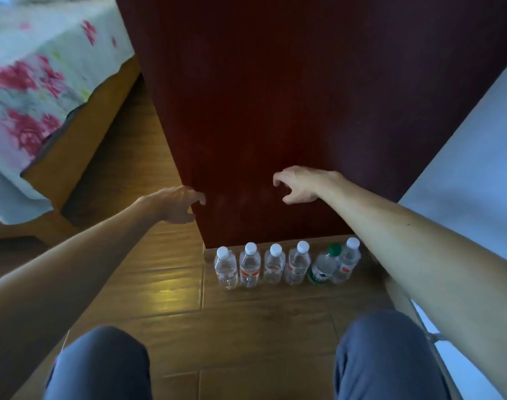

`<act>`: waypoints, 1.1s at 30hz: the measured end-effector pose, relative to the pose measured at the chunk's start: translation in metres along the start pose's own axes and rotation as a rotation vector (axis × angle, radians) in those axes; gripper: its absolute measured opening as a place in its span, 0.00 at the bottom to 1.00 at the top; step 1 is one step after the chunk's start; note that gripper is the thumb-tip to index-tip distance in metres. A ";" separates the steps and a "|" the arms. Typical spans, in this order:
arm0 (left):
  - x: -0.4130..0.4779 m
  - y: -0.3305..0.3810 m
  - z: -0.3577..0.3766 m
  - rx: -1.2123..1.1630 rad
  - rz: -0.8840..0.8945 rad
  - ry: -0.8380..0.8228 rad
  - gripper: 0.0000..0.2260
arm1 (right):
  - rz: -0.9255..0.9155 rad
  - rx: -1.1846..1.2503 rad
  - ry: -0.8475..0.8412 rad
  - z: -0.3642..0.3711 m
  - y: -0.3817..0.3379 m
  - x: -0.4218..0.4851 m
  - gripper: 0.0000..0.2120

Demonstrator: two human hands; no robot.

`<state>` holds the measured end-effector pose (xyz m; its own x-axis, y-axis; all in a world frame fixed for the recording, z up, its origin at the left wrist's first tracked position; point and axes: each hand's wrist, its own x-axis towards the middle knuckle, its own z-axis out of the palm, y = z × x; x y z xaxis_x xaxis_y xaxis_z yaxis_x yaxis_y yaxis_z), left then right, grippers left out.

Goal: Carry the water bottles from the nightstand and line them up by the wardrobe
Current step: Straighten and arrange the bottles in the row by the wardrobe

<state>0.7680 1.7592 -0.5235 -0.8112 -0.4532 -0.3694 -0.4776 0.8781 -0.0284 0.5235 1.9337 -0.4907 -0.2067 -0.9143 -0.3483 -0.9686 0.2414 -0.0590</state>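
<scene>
Head camera, looking down at a wooden floor [159, 284] from a crouch. Six clear water bottles [274, 269] stand in a row on the floor, tight against the foot of a dark red wardrobe [275, 96], caps up. Five have white caps. The green-capped bottle [321, 269], second from the right, leans and overlaps the last bottle [347, 264]. Both bare hands hang in front of the wardrobe panel, above and beyond the row. The left hand [180, 204] is past the row's left end, the right hand [297, 184] over its right half. The fingers of both are loosely curled and hold nothing. The right hand is nearer the leaning bottle, so straightening it looks like that hand's job. A bed [30, 82] with a flowered cover is at far left.
</scene>
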 end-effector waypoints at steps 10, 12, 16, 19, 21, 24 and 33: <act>0.018 0.039 -0.027 -0.021 0.086 0.086 0.21 | -0.042 0.061 0.048 0.000 -0.013 0.001 0.24; 0.019 0.038 -0.017 -0.035 0.081 0.091 0.21 | -0.049 0.078 0.030 0.011 -0.017 0.005 0.24; 0.021 0.035 0.006 -0.073 0.078 0.078 0.21 | -0.057 0.122 0.016 0.028 -0.024 0.011 0.24; 0.021 0.036 0.028 -0.117 0.075 0.074 0.21 | -0.066 0.162 -0.001 0.043 -0.032 0.019 0.23; 0.022 0.037 0.045 -0.139 0.078 0.063 0.21 | -0.079 0.187 -0.005 0.054 -0.038 0.023 0.23; 0.023 0.037 0.069 -0.173 0.079 0.050 0.21 | -0.088 0.229 -0.012 0.071 -0.046 0.031 0.23; 0.026 0.047 0.128 -0.301 0.032 0.101 0.20 | -0.076 0.286 -0.037 0.119 -0.059 0.054 0.22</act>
<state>0.7677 1.8079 -0.6529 -0.8496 -0.4521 -0.2715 -0.5174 0.8142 0.2634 0.5858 1.9091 -0.6169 -0.1249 -0.9222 -0.3659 -0.9019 0.2592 -0.3454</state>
